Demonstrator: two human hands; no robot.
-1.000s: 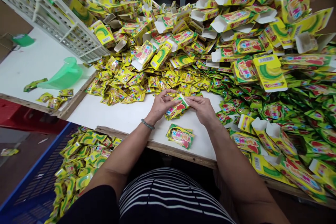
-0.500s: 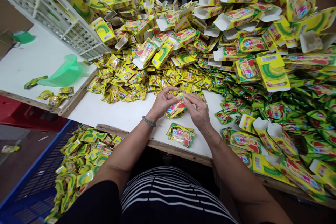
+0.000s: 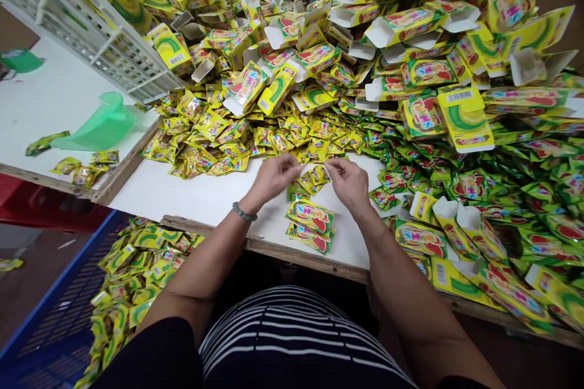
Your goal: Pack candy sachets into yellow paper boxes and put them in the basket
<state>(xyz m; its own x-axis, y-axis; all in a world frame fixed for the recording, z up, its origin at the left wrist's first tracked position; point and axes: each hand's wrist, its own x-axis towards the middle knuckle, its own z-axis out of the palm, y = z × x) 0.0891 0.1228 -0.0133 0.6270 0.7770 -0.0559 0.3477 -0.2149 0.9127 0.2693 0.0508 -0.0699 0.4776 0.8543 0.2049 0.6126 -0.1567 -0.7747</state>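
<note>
Nearest me, at 12 o'clock, one printed box (image 3: 309,216) lies face up, overlapping a second box (image 3: 314,240) on the white table (image 3: 182,199); half a second ago a box was between the hands, so I judge it has been let go, its handling done for now. Just beyond, my left hand (image 3: 276,179) at 11 and right hand (image 3: 351,185) at 1 stand apart, fingertips narrowed; I can't tell if they pinch anything. Loose sachets (image 3: 314,179) lie between; farther at 12, the carton pile (image 3: 319,59).
</note>
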